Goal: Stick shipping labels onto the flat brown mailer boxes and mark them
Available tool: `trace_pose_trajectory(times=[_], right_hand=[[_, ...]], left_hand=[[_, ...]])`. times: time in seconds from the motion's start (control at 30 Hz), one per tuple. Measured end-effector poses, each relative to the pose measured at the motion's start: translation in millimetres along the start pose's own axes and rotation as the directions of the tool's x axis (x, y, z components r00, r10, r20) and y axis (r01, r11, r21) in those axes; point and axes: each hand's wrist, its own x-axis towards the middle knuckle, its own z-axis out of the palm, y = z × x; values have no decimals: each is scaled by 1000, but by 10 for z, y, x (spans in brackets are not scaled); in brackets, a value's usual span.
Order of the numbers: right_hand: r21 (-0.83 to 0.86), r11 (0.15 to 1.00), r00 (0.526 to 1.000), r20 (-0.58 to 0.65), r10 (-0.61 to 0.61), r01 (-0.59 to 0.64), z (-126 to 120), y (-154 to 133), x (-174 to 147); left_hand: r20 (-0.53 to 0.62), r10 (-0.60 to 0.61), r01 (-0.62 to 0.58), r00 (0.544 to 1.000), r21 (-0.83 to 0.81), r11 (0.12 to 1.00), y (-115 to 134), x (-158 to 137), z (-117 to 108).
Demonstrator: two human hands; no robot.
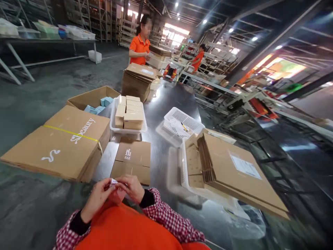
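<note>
Close to my body, my left hand [96,198] and my right hand [134,189] meet at a small pink box [118,196] with a white edge at its top. Fingers of both hands pinch that upper edge; its lower part is partly hidden by my hands. Just beyond them lies a flat brown carton [135,158] with white printing, on the metal table [158,152]. Behind this carton, a white basket [128,131] holds several small tan boxes [133,113].
Strapped flat cardboard [59,139] is stacked at the left, before an open carton [91,93] of blue boxes. A perforated white basket [187,118] holds a yellow pen or cutter. Folded cartons [234,163] overhang the right. A co-worker [140,47] stands beyond a cardboard stack [137,81].
</note>
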Motion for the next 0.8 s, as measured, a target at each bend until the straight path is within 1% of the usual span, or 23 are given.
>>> trace_pose_trajectory(times=[0.07, 0.1, 0.13, 0.17, 0.2, 0.23, 0.27, 0.3, 0.33, 0.37, 0.4, 0.43, 0.47, 0.5, 0.53, 0.57, 0.6, 0.63, 0.67, 0.7, 0.73, 0.77, 0.8], right_hand=[[52, 998, 999, -11, 47, -46, 69, -11, -58], [103, 991, 995, -26, 94, -91, 117, -1, -78], [185, 971, 985, -50, 164, -153, 170, 23, -91], [301, 927, 962, -85, 261, -225, 218, 63, -94], [440, 849, 917, -123, 379, -292, 250, 120, -90], [577, 746, 849, -159, 504, -334, 256, 192, -80], [686, 643, 766, -194, 613, -340, 225, 273, -67], [758, 569, 681, -234, 694, -319, 153, 357, -57], [793, 537, 607, -283, 743, -288, 44, 436, -52], [800, 542, 550, -339, 763, -259, -91, 501, -54], [789, 568, 513, -395, 762, -235, -235, 545, -64], [775, 595, 488, -444, 752, -212, -365, 562, -82], [748, 633, 479, -490, 728, -197, -463, 549, -104], [698, 689, 497, -536, 682, -193, -512, 509, -128], [617, 762, 557, -570, 604, -195, -506, 447, -151], [505, 842, 657, -571, 492, -191, -450, 373, -170], [374, 912, 771, -527, 358, -168, -355, 297, -186], [250, 960, 872, -434, 227, -125, -241, 231, -200], [164, 984, 940, -318, 124, -75, -129, 184, -213], [137, 990, 979, -196, 59, -32, -37, 163, -227], [155, 988, 995, -92, 28, -13, 22, 170, -245], [206, 978, 999, -16, 31, -28, 44, 203, -267], [276, 958, 997, 20, 80, -83, 33, 255, -292]], left_hand=[[48, 7, -7, 999, -5, 1000, 5, -19, 15], [73, 20, -20, 997, 2, 1000, 5, -29, 21], [90, 41, -43, 995, 22, 999, -2, -37, 23], [93, 63, -69, 994, 54, 996, -18, -44, 19], [78, 80, -87, 994, 98, 991, -46, -49, 4], [44, 87, -92, 995, 153, 984, -88, -51, -24], [-6, 82, -79, 997, 214, 974, -141, -53, -65], [-63, 69, -48, 996, 286, 957, -205, -54, -119], [-114, 50, -4, 992, 370, 929, -273, -56, -181], [-148, 28, 45, 989, 467, 883, -341, -57, -244], [-169, -1, 98, 986, 568, 817, -401, -57, -297], [-177, -28, 141, 984, 666, 733, -446, -54, -333], [-164, -49, 156, 985, 747, 646, -473, -44, -343], [-129, -62, 141, 990, 806, 575, -478, -24, -323], [-78, -63, 99, 995, 837, 538, -465, 7, -276], [-11, -47, 34, 999, 844, 535, -437, 50, -207], [62, -20, -41, 998, 832, 553, -401, 101, -127], [128, 9, -110, 992, 809, 577, -363, 157, -48], [175, 29, -158, 984, 786, 597, -331, 213, 19], [208, 44, -191, 977, 768, 611, -307, 264, 67], [234, 55, -217, 971, 755, 619, -293, 304, 93], [253, 64, -237, 965, 744, 625, -289, 332, 99], [268, 73, -253, 961, 735, 630, -292, 348, 90]])
